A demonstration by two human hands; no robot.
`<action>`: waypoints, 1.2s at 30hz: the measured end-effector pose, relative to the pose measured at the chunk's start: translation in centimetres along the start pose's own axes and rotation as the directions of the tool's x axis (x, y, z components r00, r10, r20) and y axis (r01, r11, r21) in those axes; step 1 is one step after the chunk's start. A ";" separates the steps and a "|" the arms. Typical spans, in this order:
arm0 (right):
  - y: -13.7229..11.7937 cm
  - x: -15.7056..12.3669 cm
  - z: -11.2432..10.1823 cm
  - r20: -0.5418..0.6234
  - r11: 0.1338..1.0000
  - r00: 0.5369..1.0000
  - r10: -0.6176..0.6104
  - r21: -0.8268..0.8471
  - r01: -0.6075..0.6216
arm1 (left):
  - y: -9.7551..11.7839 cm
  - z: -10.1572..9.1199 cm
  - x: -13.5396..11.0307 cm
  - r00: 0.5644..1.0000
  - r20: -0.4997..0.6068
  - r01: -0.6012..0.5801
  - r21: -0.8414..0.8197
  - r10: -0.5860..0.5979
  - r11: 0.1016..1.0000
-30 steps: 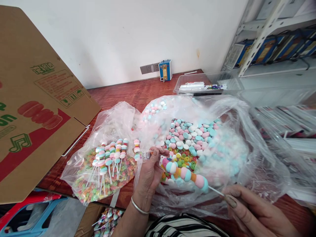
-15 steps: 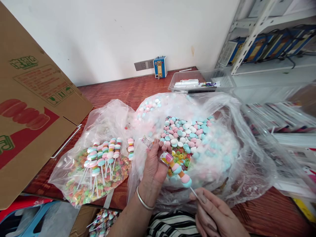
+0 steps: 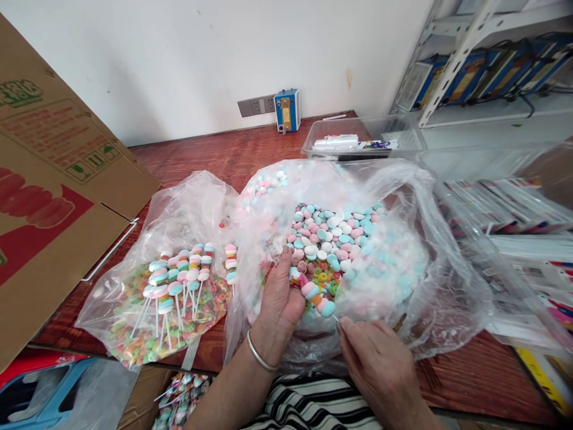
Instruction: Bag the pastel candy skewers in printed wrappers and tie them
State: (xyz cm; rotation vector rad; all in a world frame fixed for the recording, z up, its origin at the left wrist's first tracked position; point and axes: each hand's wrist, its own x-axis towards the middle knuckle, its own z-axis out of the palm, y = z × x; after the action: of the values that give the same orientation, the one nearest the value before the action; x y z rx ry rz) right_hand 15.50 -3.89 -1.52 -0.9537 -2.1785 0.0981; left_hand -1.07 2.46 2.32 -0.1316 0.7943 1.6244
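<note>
Running slantwise between the two hands, the candy stick (image 3: 317,298) has its upper end inside the left grip (image 3: 282,294) and its bare white handle (image 3: 335,319) in the right grip (image 3: 380,358). The left grip is closed, thumb and curled fingers around the top sweets, with a printed clear wrapper (image 3: 272,249) poking up past the thumb; how far that film reaches along the sweets is too small to tell. The right grip is pinched together on the handle, just below the lowest blue sweet. The whole thing looks light, so little force should carry it. Its rounded pink, white and blue pieces seem soft and likely to dent or slide under a hard squeeze, the orange layers between them probably chewy, and the film slick. The thin handle looks the stiffest part, making it the safest place to hold; the left grip is best kept loose, steadying the top without crushing it. Just beyond the left grip lie loose sweets (image 3: 329,233) and gummy rings (image 3: 326,276) in an open plastic bag (image 3: 461,304). Well left of it, more candy sticks (image 3: 179,275) rest on another bag (image 3: 190,206), both bags on the counter (image 3: 201,161).
</note>
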 end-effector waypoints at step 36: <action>-0.9 1.1 1.4 0.294 0.690 0.849 0.439 0.495 -0.528 | -0.7 -0.2 -0.3 0.988 0.048 0.150 -0.014 -0.149 0.989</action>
State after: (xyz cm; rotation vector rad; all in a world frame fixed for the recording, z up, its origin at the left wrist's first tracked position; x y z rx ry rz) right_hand 13.55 -3.56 -1.57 -1.1612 -1.7857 1.0498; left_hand -0.38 2.08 2.03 -0.1615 0.7172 1.4879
